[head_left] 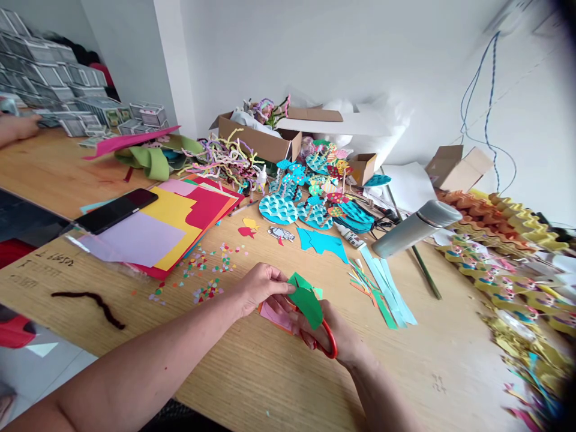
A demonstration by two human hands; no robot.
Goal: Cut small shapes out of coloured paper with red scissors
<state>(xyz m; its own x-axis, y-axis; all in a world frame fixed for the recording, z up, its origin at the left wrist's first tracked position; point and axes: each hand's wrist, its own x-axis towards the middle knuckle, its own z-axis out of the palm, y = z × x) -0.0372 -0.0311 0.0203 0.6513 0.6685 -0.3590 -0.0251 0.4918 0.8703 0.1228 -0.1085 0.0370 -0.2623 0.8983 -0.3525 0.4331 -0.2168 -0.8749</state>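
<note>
Between my thumb and fingers, my left hand (265, 287) pinches a piece of green paper (306, 303) by its left edge. My right hand (335, 333) is closed on red-handled scissors (332, 342), whose blades are mostly hidden by the paper. A slit shows near the top of the green piece. Beneath both hands lies some pink and orange paper (270, 315) on the table. Small red and yellow paper fish shapes (246, 231) lie beyond my left hand, beside a drawn cut-out (281, 234). Blue paper with a cut edge (323, 242) lies farther right of these.
Colored sheets (135, 237) with a black phone (117, 210) lie left, near scattered paper dots (216, 267). Blue paper crafts (279, 208), pipe cleaners (220, 156) and a cardboard box (256, 141) are at the back. A grey bottle (416, 228) lies right, near paper strips (389, 288).
</note>
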